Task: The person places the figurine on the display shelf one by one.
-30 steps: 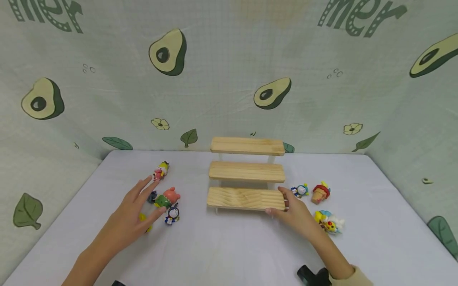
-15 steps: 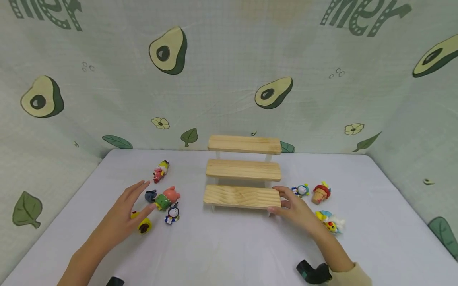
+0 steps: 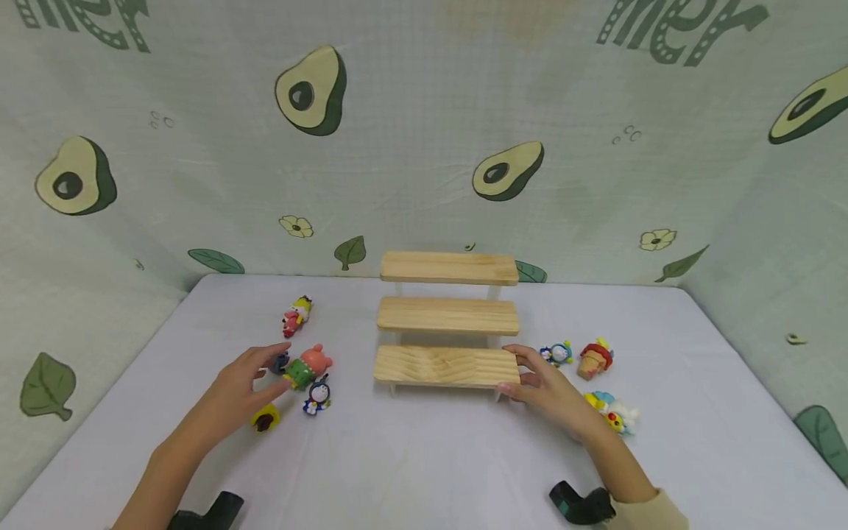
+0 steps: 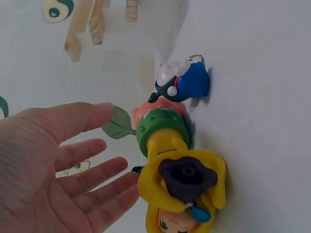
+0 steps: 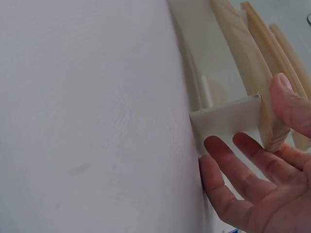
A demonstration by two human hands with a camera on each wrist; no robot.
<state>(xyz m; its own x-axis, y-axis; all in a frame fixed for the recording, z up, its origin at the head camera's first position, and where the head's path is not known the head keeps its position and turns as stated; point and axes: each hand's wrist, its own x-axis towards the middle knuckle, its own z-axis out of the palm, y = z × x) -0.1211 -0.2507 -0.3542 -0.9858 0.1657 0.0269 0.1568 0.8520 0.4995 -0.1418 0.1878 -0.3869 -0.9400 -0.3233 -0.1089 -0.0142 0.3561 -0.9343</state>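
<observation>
A three-step display shelf (image 3: 447,316) with pale wooden boards and white supports stands at the table's middle. My right hand (image 3: 546,386) grips the right end of its lowest board (image 5: 245,51), thumb on one side and fingers curled under the other. My left hand (image 3: 232,394) hovers by the left figurines with fingers spread and nothing held. Nearest it are a pink and green figurine (image 3: 308,366), a dark blue-grey one (image 3: 279,362) partly hidden by fingers, and a yellow one (image 4: 218,179) with a dark brown centre. A blue and white figurine (image 3: 319,396) lies beside them.
A red and yellow figurine (image 3: 297,315) lies farther back on the left. On the right are a blue and white figurine (image 3: 558,353), a red and tan one (image 3: 595,359) and a yellow and white cluster (image 3: 612,412). A printed cloth (image 3: 411,147) hangs behind the white table (image 3: 411,464).
The shelf has shifted slightly left with my right hand on it. My left hand has drawn back from the rear figurine toward the nearer ones, uncovering the yellow figurine.
</observation>
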